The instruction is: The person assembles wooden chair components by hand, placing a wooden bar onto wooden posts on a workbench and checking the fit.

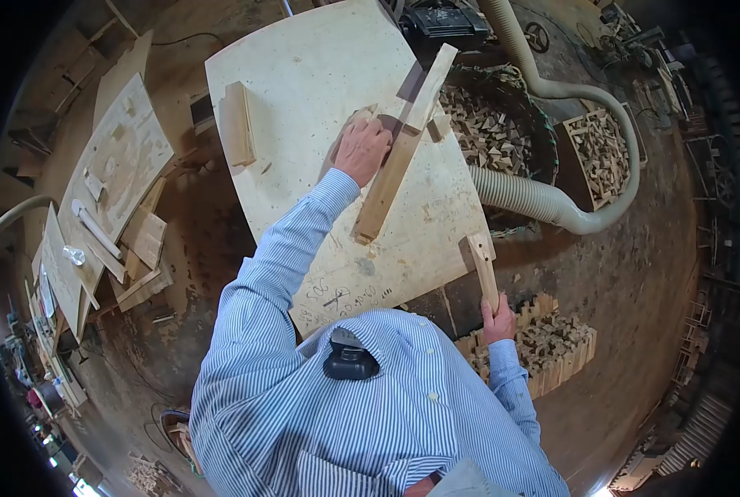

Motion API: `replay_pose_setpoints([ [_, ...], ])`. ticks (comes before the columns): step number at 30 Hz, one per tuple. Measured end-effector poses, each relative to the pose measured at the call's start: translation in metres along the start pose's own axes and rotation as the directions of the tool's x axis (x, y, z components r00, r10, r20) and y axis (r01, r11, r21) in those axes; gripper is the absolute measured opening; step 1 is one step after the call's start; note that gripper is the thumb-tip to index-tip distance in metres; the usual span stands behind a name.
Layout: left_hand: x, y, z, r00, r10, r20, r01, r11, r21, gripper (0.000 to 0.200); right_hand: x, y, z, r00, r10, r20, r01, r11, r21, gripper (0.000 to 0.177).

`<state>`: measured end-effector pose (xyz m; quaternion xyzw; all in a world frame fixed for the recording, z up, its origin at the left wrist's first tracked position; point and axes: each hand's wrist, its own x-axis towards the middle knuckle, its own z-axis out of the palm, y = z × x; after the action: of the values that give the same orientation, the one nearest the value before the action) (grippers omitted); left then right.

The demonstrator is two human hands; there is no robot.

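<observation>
My left hand [362,149] is over the pale work table [304,74], its fingers curled. A light wooden tip shows past the knuckles, but what lies under the palm is hidden. Close to its right, a long wooden piece [386,190] lies diagonally, with a paler strip [433,87] at its upper end and a small block [439,127] beside it. At the table's lower right corner, my right hand [498,320] is closed round the lower end of a wooden bar [483,265], whose upper end reaches the table edge.
Stacked boards [237,124] lie on the table's left side. A ribbed hose [527,195] curves round the right, by a basket of offcuts [490,132] and a crate of blocks [598,157]. More blocks [552,344] are piled below. Panels [121,157] stand left.
</observation>
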<state>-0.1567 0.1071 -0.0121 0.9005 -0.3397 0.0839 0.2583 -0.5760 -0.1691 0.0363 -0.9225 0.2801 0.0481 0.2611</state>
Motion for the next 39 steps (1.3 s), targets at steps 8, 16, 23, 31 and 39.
replay_pose_setpoints([
  [8, -0.032, 0.007, -0.019, 0.993, -0.012, -0.115, 0.007, 0.999, -0.045, 0.013, 0.000, 0.002, -0.001, 0.998, 0.043, 0.043, -0.044, 0.999, 0.015, 0.044],
  [16, -0.150, -0.030, -0.149, 0.858, -0.324, 0.399, 0.349, 0.937, 0.011, 0.026, 0.000, 0.012, 0.001, 0.999, 0.018, 0.027, -0.017, 1.000, -0.021, 0.042],
  [23, -0.084, -0.028, -0.087, 0.904, -0.426, -0.044, 0.410, 0.890, -0.198, 0.042, 0.001, 0.004, 0.004, 0.997, 0.058, 0.046, -0.059, 0.998, 0.015, 0.041],
  [31, -0.023, -0.013, -0.036, 0.858, -0.513, 0.034, 0.510, 0.843, -0.169, 0.038, -0.001, -0.001, 0.003, 1.000, -0.008, -0.030, 0.006, 0.997, -0.075, 0.048],
  [39, 0.081, 0.001, 0.010, 0.891, -0.447, -0.078, 0.420, 0.877, -0.232, 0.037, -0.002, -0.002, 0.002, 0.999, 0.028, -0.037, -0.031, 0.995, -0.089, 0.044],
])
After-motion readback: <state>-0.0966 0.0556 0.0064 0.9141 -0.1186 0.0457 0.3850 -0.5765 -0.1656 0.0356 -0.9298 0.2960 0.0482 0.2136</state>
